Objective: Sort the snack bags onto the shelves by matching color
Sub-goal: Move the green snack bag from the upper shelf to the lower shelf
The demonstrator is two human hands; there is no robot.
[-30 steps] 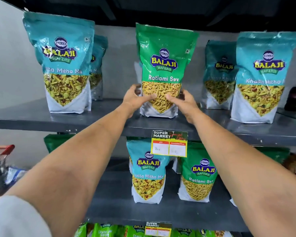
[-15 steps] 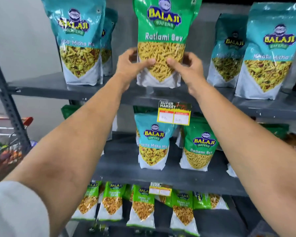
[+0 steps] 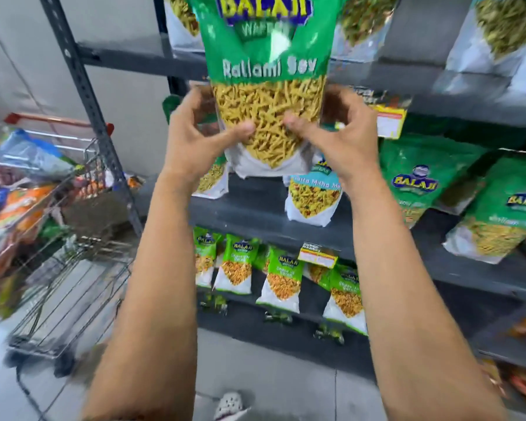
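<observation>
A green Ratlami Sev bag (image 3: pixel 269 71) is held upright in the air in front of the shelves. My left hand (image 3: pixel 195 138) grips its lower left side and my right hand (image 3: pixel 343 138) its lower right, thumbs pressed on the clear window. Behind it, on the middle shelf (image 3: pixel 255 214), stand a teal Khatta Mitha Mix bag (image 3: pixel 313 199) and green bags (image 3: pixel 419 177) further right. Teal bags (image 3: pixel 498 34) stand on the top shelf (image 3: pixel 438 83). Small green bags (image 3: pixel 281 278) line the low shelf.
A wire shopping cart (image 3: pixel 61 238) full of mixed snack bags stands at the left, close to the rack's grey upright post (image 3: pixel 82 95). Yellow price tags (image 3: pixel 389 120) hang on the shelf edges. The grey floor and a shoe (image 3: pixel 230 404) show below.
Both hands have lifted the green bag off the top shelf and drawn it towards me. The view has tilted down, bringing the low shelf, floor and cart into sight.
</observation>
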